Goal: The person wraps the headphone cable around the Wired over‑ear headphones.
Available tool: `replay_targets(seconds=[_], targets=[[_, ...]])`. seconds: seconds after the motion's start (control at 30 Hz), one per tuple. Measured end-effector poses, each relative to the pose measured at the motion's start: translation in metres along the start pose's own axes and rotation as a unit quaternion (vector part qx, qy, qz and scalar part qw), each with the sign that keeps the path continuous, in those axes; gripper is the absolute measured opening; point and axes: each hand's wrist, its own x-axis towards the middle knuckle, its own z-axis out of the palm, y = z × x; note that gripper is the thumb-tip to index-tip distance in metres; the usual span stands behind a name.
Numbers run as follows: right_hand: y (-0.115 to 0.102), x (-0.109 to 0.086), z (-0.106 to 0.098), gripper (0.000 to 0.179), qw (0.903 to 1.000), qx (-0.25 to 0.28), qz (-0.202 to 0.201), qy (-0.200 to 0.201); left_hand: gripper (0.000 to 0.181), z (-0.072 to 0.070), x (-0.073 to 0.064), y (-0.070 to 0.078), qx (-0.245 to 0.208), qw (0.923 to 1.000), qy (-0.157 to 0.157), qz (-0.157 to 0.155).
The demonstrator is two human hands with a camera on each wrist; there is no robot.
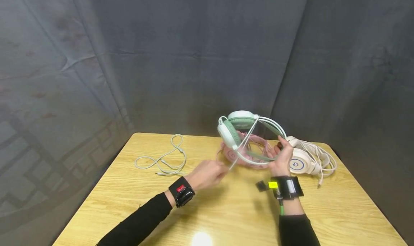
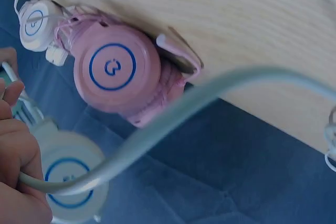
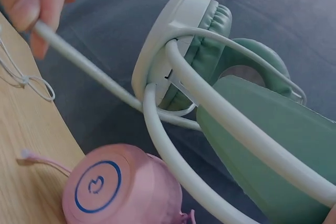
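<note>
Mint-green and white headphones (image 1: 228, 135) are held up over the table, tilted, with both ear cups to the left. My right hand (image 1: 282, 159) grips their headband on the right side. The headphones' pale cable (image 3: 86, 69) crosses the band, and my left hand (image 1: 208, 174) pinches it to the lower left of the cups. From that hand the cable (image 2: 210, 90) runs on in a curve. Its loose length (image 1: 161, 162) lies looped on the table at left. Motion blurs the left fingers in the head view.
Behind the held pair, pink headphones (image 1: 231, 155) lie on the wooden table (image 1: 136, 203), partly hidden. White headphones (image 1: 299, 162) with a bundled cable lie at the right, beside my right hand. A dark cloth (image 1: 194, 59) hangs behind the table.
</note>
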Motion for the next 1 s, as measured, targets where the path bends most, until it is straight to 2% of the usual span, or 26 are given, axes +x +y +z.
replay_targets(seconds=[0.23,0.4,0.5,0.57,0.67,0.77,0.83,0.9,0.97,1.0], targets=[[-0.003,0.001,-0.002,0.041,0.9996,0.001,-0.026,-0.008,0.013,-0.013,0.003,-0.007,0.057,0.9982,0.015,0.006],[0.000,0.003,-0.001,0.046,0.9949,-0.036,-0.095,0.000,0.015,-0.024,0.008,-0.010,0.080,0.9966,0.020,0.005],[0.004,0.003,0.000,0.048,0.9880,-0.064,-0.140,0.016,0.008,-0.028,0.012,-0.010,0.088,0.9960,0.016,0.001],[0.006,0.003,0.001,0.046,0.9822,-0.079,-0.169,0.022,0.012,-0.032,0.016,-0.008,0.095,0.9954,0.013,0.004],[0.008,0.001,0.004,0.040,0.9710,-0.103,-0.215,0.024,0.023,-0.037,0.023,-0.007,0.118,0.9930,0.006,0.008],[0.009,0.000,0.006,0.029,0.9567,-0.136,-0.256,0.026,0.022,-0.043,0.030,-0.005,0.132,0.9912,-0.001,0.013],[0.010,0.000,0.006,0.023,0.9426,-0.177,-0.281,0.039,0.026,-0.045,0.033,-0.005,0.135,0.9908,-0.005,0.015],[0.012,0.001,0.005,0.020,0.9231,-0.230,-0.303,0.057,0.030,-0.047,0.036,-0.005,0.132,0.9912,-0.006,0.016],[0.015,0.001,0.004,0.016,0.9040,-0.274,-0.322,0.067,0.028,-0.048,0.039,-0.004,0.128,0.9916,-0.013,0.015],[0.016,0.000,0.004,0.017,0.8987,-0.286,-0.326,0.065,0.026,-0.049,0.041,-0.004,0.129,0.9913,-0.014,0.017]])
